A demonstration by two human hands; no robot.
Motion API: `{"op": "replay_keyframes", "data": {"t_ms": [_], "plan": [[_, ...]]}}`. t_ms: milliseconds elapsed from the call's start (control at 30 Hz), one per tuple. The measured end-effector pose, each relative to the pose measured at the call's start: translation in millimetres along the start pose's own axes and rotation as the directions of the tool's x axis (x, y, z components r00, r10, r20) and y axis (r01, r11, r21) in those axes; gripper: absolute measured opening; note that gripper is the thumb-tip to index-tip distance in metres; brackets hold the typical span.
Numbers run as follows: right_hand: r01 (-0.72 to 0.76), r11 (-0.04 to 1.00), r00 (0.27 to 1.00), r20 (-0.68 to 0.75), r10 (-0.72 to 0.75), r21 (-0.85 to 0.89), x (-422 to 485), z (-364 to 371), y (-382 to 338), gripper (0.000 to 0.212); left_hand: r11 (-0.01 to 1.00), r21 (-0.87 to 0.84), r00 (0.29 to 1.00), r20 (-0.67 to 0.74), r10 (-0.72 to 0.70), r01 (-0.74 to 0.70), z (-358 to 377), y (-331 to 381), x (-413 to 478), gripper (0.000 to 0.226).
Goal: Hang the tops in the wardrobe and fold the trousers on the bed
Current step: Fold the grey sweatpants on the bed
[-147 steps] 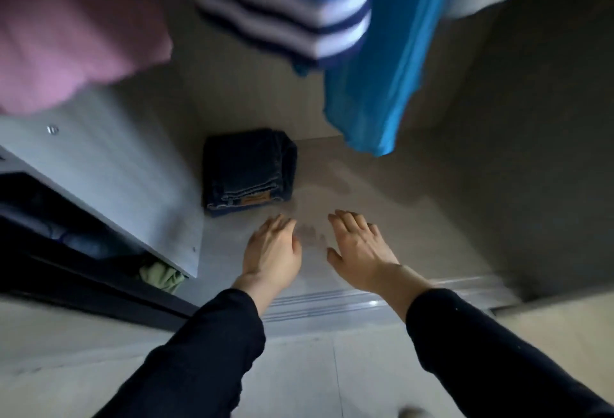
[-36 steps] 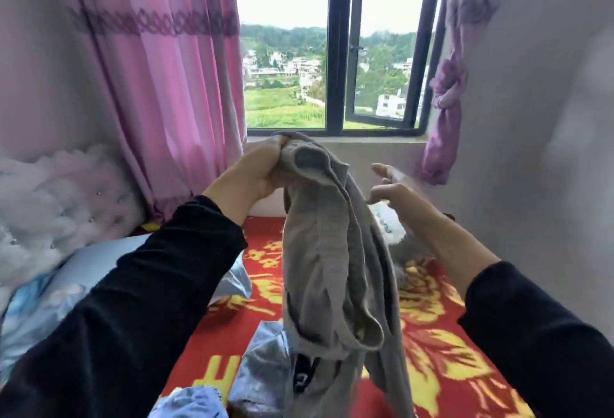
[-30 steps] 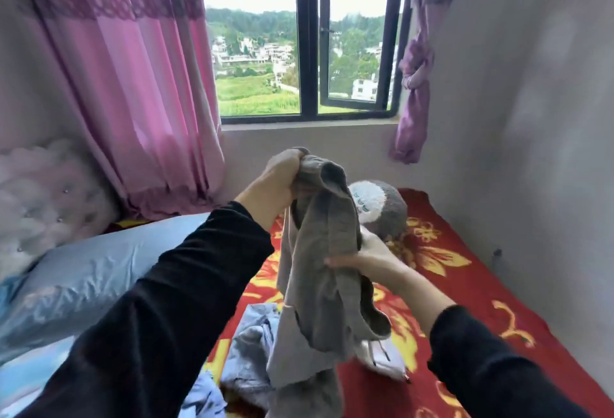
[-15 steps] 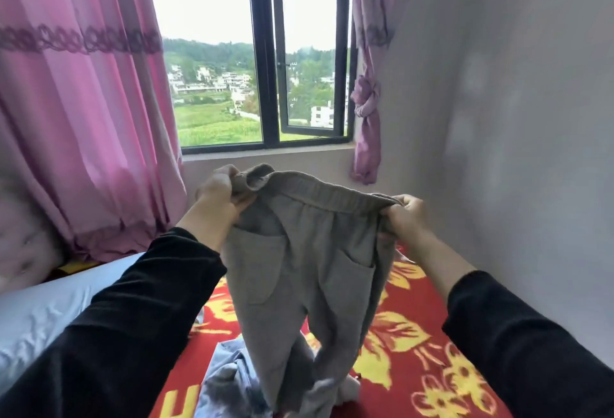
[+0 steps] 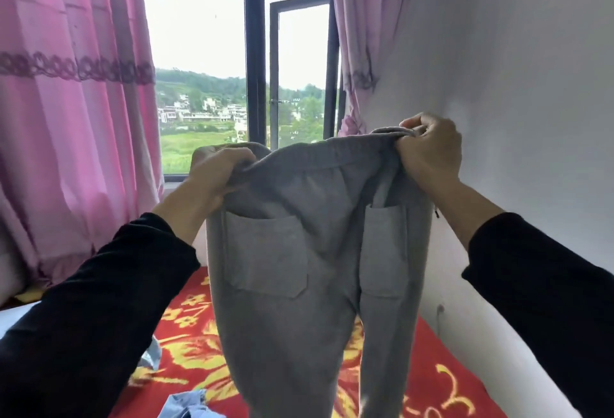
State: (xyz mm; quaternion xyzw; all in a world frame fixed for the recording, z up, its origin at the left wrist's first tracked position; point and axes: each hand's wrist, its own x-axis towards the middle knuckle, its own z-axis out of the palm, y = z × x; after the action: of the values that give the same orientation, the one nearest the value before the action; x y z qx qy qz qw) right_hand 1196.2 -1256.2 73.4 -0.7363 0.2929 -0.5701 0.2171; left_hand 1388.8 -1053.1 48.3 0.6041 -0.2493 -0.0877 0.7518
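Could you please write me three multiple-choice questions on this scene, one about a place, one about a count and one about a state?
1. Where do the left hand and right hand grip the grey trousers?
A. the leg hems
B. the waistband
C. the knees

2. How many patch pockets face the camera?
A. one
B. two
C. four

3. What state are the trousers in?
A. folded flat
B. on a hanger
C. held up, legs hanging

Answers:
1 B, each hand's fingers curl over one end of the waistband.
2 B, one pocket shows on each side of the seat.
3 C, both legs hang down above the red bed cover.
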Motion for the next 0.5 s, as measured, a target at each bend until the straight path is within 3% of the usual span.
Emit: {"op": "replay_keyframes", "data": {"t_ms": [33, 167, 267, 333, 400, 467, 500], "plan": [[0.002, 1.000, 1.000, 0.009, -0.002, 0.003, 9, -2, 8, 0.023, 0.999, 0.052, 0.999, -0.039, 0.017, -0.015, 9, 0, 3, 0.037], [0.049, 0.998, 0.992, 0.117, -0.045, -0.033, 49, 5, 59, 0.024, 0.971, 0.238, 0.976, -0.212, 0.044, 0.008, 41, -12, 38, 0.012], [0.253, 0.893, 0.937, 0.325, -0.129, -0.373, 69, 27, 112, 0.031, 0.948, 0.255, 0.956, -0.269, -0.119, 0.190, 67, -34, 64, 0.020], [0.326, 0.789, 0.897, 0.434, -0.085, -0.520, 81, 49, 150, 0.023, 0.916, 0.269, 0.934, -0.283, -0.219, 0.297, 83, -54, 82, 0.035], [0.209, 0.849, 0.869, 0.490, 0.066, -0.485, 93, 77, 179, 0.015, 0.919, 0.181, 0.920, -0.255, -0.299, 0.349, 100, -76, 102, 0.046], [-0.156, 0.958, 0.808, 0.526, 0.264, -0.241, 104, 102, 200, 0.011, 0.932, 0.034, 0.904, -0.257, -0.341, 0.361, 117, -95, 120, 0.048], [-0.406, 0.912, 0.738, 0.568, 0.364, -0.057, 109, 112, 207, 0.013, 0.936, -0.028, 0.899, -0.266, -0.346, 0.352, 124, -104, 130, 0.045]]}}
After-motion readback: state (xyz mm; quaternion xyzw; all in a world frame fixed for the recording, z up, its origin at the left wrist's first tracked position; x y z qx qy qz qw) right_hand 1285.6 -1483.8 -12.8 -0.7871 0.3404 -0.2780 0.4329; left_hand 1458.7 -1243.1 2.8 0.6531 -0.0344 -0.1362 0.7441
